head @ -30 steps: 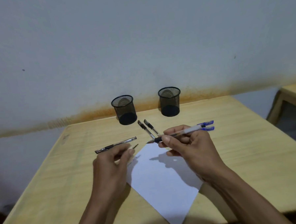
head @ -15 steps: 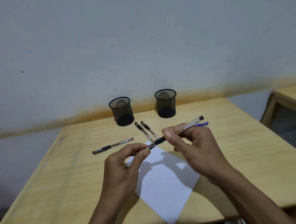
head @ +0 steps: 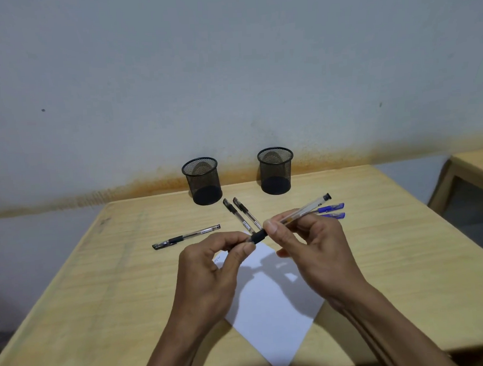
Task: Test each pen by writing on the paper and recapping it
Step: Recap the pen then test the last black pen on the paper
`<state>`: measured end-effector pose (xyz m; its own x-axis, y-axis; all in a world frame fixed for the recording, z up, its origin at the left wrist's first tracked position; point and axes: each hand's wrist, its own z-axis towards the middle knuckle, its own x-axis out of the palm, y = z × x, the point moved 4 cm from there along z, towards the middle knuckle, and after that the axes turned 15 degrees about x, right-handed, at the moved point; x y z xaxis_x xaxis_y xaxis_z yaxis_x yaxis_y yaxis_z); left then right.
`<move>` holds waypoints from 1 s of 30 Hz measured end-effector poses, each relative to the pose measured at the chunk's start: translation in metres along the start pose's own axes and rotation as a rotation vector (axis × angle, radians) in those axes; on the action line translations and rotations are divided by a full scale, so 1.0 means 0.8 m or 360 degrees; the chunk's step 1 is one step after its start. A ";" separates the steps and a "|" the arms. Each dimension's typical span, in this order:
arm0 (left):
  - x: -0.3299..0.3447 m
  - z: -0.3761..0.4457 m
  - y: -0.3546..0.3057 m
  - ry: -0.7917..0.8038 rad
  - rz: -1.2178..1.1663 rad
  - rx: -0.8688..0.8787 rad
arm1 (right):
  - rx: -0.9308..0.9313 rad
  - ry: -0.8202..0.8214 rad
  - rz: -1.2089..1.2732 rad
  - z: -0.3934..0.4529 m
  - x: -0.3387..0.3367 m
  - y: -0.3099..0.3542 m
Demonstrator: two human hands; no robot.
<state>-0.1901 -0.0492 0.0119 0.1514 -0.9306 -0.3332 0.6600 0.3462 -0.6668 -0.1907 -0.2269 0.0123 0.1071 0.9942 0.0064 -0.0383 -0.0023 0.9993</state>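
Head view: a clear pen with a black grip is held in the air above a sheet of white paper, slanting from lower left up to the right. The right hand pinches its barrel, fingers closed on it. The left hand has thumb and forefinger closed at the pen's tip end; it may be holding the cap there, though this is too small to tell. Two black pens lie side by side behind the paper, a third black pen lies to the left, and two blue pens lie to the right. Two black mesh cups stand at the back of the wooden table.
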 end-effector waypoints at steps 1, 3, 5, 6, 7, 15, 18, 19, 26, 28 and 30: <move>0.000 0.001 0.002 0.0023 0.0004 -0.0010 | 0.0039 0.0038 -0.0023 0.002 -0.001 -0.001; -0.002 0.004 0.006 0.0061 0.0018 -0.0028 | 0.0110 0.0109 0.0029 0.008 -0.005 -0.002; -0.010 0.006 0.011 0.0065 0.0039 -0.0062 | 0.0112 0.0044 0.0221 0.015 -0.017 0.003; -0.016 0.006 0.015 0.0064 0.0051 -0.0085 | 0.0035 -0.0046 0.0206 0.018 -0.026 0.009; -0.023 0.006 0.018 0.0072 0.0061 -0.0110 | -0.0085 -0.0150 0.0066 0.020 -0.034 0.015; -0.044 0.012 0.032 0.0196 0.0106 -0.0193 | -0.0927 -0.0096 -0.1366 0.039 0.005 0.013; -0.049 0.020 0.039 0.0224 0.0127 -0.0192 | -0.0945 -0.0051 -0.1488 0.044 0.016 0.011; -0.049 0.023 0.043 0.0231 0.0122 -0.0193 | -0.0917 -0.0025 -0.1502 0.046 0.019 0.009; -0.054 0.027 0.083 0.0081 0.0348 -0.0214 | -0.0346 -0.0285 -0.1276 0.092 0.023 -0.011; -0.059 0.020 0.095 0.0076 0.0567 -0.0180 | -0.0113 -0.0440 -0.1199 0.116 0.021 -0.021; -0.065 0.012 0.109 0.0120 0.0771 -0.0182 | 0.0094 -0.0542 -0.1255 0.139 0.021 -0.032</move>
<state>-0.1335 0.0284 -0.0227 0.3643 -0.6502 -0.6668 0.4417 0.7509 -0.4909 -0.0776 -0.2219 -0.0088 0.3735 0.6214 -0.6888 0.2233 0.6605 0.7169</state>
